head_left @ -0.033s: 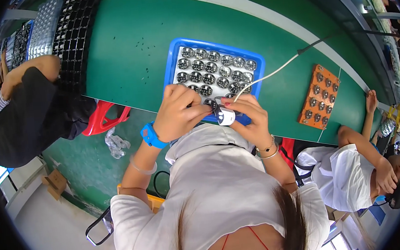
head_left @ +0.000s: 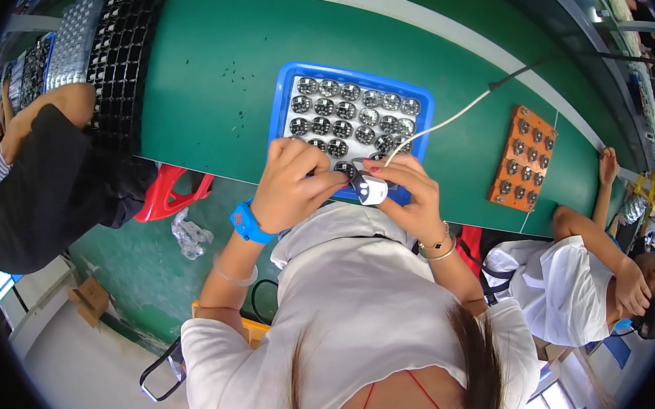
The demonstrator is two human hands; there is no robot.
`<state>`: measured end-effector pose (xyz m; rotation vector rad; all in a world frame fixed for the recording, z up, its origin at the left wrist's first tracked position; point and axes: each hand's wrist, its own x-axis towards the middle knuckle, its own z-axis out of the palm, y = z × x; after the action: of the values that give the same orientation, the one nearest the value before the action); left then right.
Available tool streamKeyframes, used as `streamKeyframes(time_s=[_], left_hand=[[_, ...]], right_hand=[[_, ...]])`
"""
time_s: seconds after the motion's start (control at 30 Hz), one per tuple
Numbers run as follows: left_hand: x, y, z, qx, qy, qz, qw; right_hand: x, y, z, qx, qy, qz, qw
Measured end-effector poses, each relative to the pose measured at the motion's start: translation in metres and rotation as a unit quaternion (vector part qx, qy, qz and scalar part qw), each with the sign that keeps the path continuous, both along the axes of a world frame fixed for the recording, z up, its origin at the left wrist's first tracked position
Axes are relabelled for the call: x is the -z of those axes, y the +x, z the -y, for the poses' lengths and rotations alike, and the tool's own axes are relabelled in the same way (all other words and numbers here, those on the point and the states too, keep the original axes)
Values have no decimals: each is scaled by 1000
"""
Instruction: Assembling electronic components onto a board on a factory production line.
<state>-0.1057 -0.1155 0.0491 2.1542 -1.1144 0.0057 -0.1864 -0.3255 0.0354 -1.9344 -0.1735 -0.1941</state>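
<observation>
My left hand (head_left: 293,182) is closed, its thumb and fingertips pinched at a small round black part (head_left: 346,169) with silvery details. Close beside it, my right hand (head_left: 409,190) grips a black-and-white corded piece (head_left: 373,192); its exact kind I cannot make out. A pale cable (head_left: 444,123) runs from my right fingers toward the far right. Both hands are over the near edge of a blue tray (head_left: 285,92). Similar round black parts (head_left: 345,110) sit in rows on the tray's white insert, and my hands hide some of the nearest ones.
An orange board (head_left: 510,161) with several round metal parts lies on the green table (head_left: 204,99) to the right. Tiny dark bits are scattered left of the tray. Black gridded trays (head_left: 120,59) stand far left. Other people sit on both sides; a red stool (head_left: 165,194) is at left.
The black-and-white piece has shifted very slightly to the right, and its cable has moved a little. My hands stay in nearly the same place.
</observation>
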Motion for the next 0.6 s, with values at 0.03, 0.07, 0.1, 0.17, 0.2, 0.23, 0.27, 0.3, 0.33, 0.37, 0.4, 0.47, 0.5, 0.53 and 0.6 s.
streamKeyframes(time_s=[0.03, 0.07, 0.1, 0.17, 0.2, 0.23, 0.27, 0.3, 0.33, 0.37, 0.4, 0.47, 0.5, 0.53, 0.6], left_hand=[[-2, 0, 1, -1, 0, -1, 1000], [-4, -1, 1, -6, -5, -9, 1000], [-4, -1, 1, -12, -11, -18, 1000], [-3, -1, 0, -14, -8, -13, 1000], [-3, -1, 0, -15, -5, -7, 1000], [0, -1, -2, -16, -4, -7, 1000], [3, 0, -5, 0, 37, 13, 999], [5, 2, -7, 17, 78, 32, 996], [5, 2, -7, 16, 78, 32, 996], [5, 3, -7, 13, 65, 3, 998], [6, 3, -7, 10, 52, -26, 998], [5, 7, -7, 0, 42, -17, 999], [5, 10, -7, -10, 31, -9, 999], [6, 12, -4, -11, 31, -9, 999], [8, 16, 4, -59, 37, 5, 998]], right_hand=[[1, -1, -1, 7, 6, 2, 1000], [-1, -1, 0, 4, 5, -8, 1000], [-1, -1, -1, 4, 5, -8, 1000], [-1, -1, -2, 10, 42, -22, 999], [2, -5, -2, 33, 105, -52, 993], [8, -10, -1, 56, 167, -82, 981], [14, -11, 0, 66, 226, -62, 970], [14, -13, 0, 87, 271, -63, 957], [10, -11, 2, 91, 269, -57, 957], [8, -8, 6, 95, 268, -52, 957], [10, -6, 10, 95, 267, -52, 957], [13, -3, 16, 56, 188, -45, 980], [13, -2, 15, 56, 188, -45, 980], [13, -1, 15, 48, 162, -38, 985], [8, 3, 12, 43, 117, -43, 991]])
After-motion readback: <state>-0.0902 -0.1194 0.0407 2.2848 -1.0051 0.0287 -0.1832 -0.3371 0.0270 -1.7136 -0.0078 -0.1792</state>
